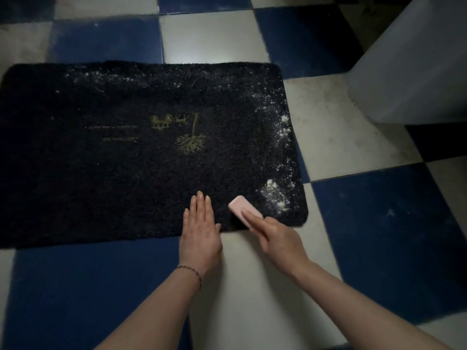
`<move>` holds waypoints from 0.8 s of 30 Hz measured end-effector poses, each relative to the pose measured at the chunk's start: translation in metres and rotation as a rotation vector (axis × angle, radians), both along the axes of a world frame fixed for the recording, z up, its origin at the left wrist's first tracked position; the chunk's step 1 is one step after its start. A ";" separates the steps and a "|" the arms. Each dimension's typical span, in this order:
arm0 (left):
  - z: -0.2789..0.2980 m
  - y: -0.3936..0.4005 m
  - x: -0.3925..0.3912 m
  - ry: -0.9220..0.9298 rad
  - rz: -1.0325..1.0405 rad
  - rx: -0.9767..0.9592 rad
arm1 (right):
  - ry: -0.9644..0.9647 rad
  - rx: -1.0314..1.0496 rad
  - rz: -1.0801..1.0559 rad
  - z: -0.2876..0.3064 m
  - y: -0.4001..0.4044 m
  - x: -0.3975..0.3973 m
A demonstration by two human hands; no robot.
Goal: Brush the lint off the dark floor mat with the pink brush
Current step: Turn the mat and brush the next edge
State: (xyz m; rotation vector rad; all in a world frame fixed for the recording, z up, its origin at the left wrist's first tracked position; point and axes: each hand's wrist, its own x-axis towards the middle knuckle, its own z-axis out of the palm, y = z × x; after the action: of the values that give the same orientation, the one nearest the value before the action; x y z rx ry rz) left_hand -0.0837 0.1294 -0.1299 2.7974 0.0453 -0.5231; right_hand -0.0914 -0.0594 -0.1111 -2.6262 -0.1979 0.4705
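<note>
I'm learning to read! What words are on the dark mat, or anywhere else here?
Gold word above the tree picture on the mat: too blurred to read.
Two thin gold lines of text left of it: too small to read.
Pink brush, floor tiles: no writing shows.

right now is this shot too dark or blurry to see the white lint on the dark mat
Head view: dim overall, corners falling into shadow, glare on one white floor tile beyond the dark shaggy floor mat. The white lint still stands out. The right hand gripping the pink rectangular brush is motion-blurred; the flat left hand is sharp.
</note>
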 end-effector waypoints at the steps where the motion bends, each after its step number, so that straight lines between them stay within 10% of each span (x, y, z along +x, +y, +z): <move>1: 0.001 0.000 0.000 0.001 0.001 0.008 | 0.000 0.010 -0.035 -0.001 -0.007 -0.001; 24: 0.001 0.007 0.001 0.028 0.013 -0.017 | -0.025 0.043 -0.049 0.002 0.003 -0.006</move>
State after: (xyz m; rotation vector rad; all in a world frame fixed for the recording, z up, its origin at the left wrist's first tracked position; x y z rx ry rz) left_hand -0.0826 0.1363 -0.1285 2.7720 0.0651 -0.5563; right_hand -0.0973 -0.0565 -0.1091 -2.5894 -0.1493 0.4129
